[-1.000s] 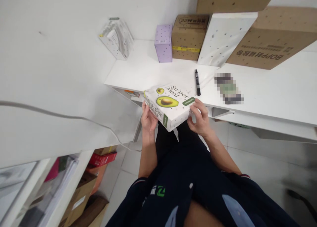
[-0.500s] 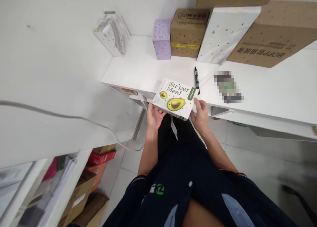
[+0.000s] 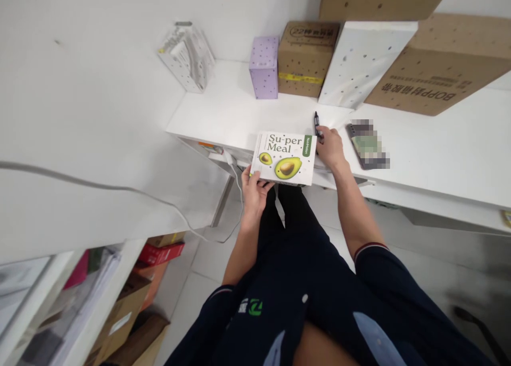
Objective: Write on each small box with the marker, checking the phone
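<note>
A white "Super Meal" box (image 3: 284, 157) with avocado pictures lies flat on the front edge of the white desk (image 3: 439, 147). My left hand (image 3: 255, 187) holds its near left corner, fingers curled under it. My right hand (image 3: 329, 146) has reached past the box's right side to a black marker (image 3: 316, 124) on the desk. Its fingers are closed around the marker's near end.
At the back of the desk stand a purple box (image 3: 264, 67), a small brown carton (image 3: 305, 59), a white panel (image 3: 365, 57) and a large cardboard box (image 3: 435, 67). A blurred dark device (image 3: 367, 144) lies right of the marker. A white cable (image 3: 120, 190) runs left.
The box has been laid flat on the desk edge, printed face up. My right hand has left the box and moved up to the marker. My left hand stays at the box's corner.
</note>
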Demonstrator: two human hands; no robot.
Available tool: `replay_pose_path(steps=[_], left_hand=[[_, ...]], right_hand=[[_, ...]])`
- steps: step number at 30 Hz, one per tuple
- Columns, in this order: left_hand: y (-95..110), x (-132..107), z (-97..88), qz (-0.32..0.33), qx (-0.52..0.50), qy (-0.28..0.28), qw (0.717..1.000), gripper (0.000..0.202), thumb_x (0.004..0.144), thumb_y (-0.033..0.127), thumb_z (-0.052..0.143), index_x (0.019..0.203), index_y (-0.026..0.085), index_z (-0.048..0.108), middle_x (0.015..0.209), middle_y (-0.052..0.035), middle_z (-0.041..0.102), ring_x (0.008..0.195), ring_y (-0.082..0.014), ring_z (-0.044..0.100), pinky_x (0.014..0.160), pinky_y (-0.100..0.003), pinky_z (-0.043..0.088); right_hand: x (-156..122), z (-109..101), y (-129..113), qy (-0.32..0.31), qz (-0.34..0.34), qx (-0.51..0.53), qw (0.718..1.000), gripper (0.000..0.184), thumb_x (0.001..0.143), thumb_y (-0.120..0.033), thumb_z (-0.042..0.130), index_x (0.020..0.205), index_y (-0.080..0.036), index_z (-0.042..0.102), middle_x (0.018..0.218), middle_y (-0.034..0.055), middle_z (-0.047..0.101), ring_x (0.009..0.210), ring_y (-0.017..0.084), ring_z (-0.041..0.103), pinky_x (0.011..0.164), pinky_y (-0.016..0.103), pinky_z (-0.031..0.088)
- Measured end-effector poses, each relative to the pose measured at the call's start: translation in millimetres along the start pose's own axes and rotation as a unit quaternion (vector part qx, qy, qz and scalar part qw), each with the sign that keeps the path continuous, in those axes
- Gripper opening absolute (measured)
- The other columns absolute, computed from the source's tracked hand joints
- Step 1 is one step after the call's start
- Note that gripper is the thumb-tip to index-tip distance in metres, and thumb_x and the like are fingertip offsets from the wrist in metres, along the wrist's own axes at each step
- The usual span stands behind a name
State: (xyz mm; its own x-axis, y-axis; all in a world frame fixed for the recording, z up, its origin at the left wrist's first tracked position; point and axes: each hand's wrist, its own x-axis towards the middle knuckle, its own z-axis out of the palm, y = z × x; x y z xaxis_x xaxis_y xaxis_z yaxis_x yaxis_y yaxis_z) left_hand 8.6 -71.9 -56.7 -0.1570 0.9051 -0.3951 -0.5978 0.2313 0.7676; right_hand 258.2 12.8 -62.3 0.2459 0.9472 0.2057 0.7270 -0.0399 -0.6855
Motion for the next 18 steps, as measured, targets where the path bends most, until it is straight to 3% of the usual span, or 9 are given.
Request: replay_pose_path(steps=[4, 7, 10, 13, 15, 18], left_hand=[[-4.2, -2.4, 3.0, 0.003, -0.013, 0.01, 1.0, 0.053, 0.07, 0.038, 0.078, 0.112, 0.032, 0.048, 0.099, 0.0004, 0.071, 0.084, -0.0206, 0.069, 0.079, -0.044, 0.059], [-4.7, -5.7, 9.0, 0.008, -0.035, 0.017, 0.999, 0.054, 0.071, 0.036, 0.077, 0.115, 0.033, 0.046, 0.104, 0.0002, 0.069, 0.084, -0.0194, 0.069, 0.079, -0.043, 0.059], [-5.1, -7.7, 17.1, 0.01, -0.052, 0.019, 0.998, 0.057, 0.073, 0.036, 0.078, 0.12, 0.035, 0.045, 0.114, -0.001, 0.067, 0.09, -0.0197, 0.069, 0.079, -0.04, 0.059], [-7.4, -6.5, 25.2, 0.014, -0.062, 0.012, 0.998, 0.066, 0.073, 0.039, 0.081, 0.127, 0.038, 0.043, 0.123, -0.0038, 0.064, 0.101, -0.0231, 0.068, 0.081, -0.04, 0.06], [-11.0, -4.6, 29.7, 0.019, -0.05, -0.001, 0.999, 0.072, 0.074, 0.041, 0.083, 0.133, 0.039, 0.042, 0.129, -0.0058, 0.061, 0.109, -0.0254, 0.066, 0.083, -0.04, 0.06], [-19.2, -1.8, 33.6, 0.018, 0.016, -0.029, 0.999, 0.078, 0.077, 0.043, 0.082, 0.141, 0.039, 0.038, 0.132, -0.0078, 0.059, 0.116, -0.0256, 0.064, 0.088, -0.039, 0.059]], right_hand=[[16.1, 2.7, -3.1, -0.063, -0.018, -0.065, 0.996, 0.056, 0.078, -0.025, 0.06, 0.134, -0.02, 0.062, 0.104, 0.0146, 0.062, 0.087, 0.032, 0.063, 0.089, 0.056, 0.053], [16.0, 0.3, -1.9, -0.06, -0.015, -0.057, 0.996, 0.054, 0.078, -0.022, 0.056, 0.131, -0.019, 0.063, 0.099, 0.014, 0.063, 0.087, 0.032, 0.063, 0.09, 0.058, 0.052], [16.7, -8.0, 1.5, 0.018, 0.016, 0.05, 0.998, 0.038, 0.082, -0.025, 0.05, 0.115, -0.02, 0.068, 0.087, 0.0089, 0.063, 0.085, 0.029, 0.064, 0.09, 0.056, 0.054], [15.4, -25.3, -6.1, 0.055, 0.042, 0.238, 0.969, 0.034, 0.09, -0.036, 0.041, 0.113, -0.024, 0.062, 0.081, 0.0037, 0.063, 0.076, 0.022, 0.065, 0.075, 0.045, 0.058], [10.1, -39.1, -21.8, 0.036, 0.009, 0.323, 0.946, 0.035, 0.092, -0.043, 0.04, 0.118, -0.027, 0.056, 0.086, 0.0028, 0.065, 0.077, 0.02, 0.067, 0.072, 0.04, 0.058], [-3.0, -51.1, -55.2, 0.013, -0.076, 0.366, 0.927, 0.036, 0.09, -0.046, 0.054, 0.121, -0.03, 0.049, 0.09, 0.001, 0.065, 0.085, 0.018, 0.067, 0.078, 0.039, 0.058]])
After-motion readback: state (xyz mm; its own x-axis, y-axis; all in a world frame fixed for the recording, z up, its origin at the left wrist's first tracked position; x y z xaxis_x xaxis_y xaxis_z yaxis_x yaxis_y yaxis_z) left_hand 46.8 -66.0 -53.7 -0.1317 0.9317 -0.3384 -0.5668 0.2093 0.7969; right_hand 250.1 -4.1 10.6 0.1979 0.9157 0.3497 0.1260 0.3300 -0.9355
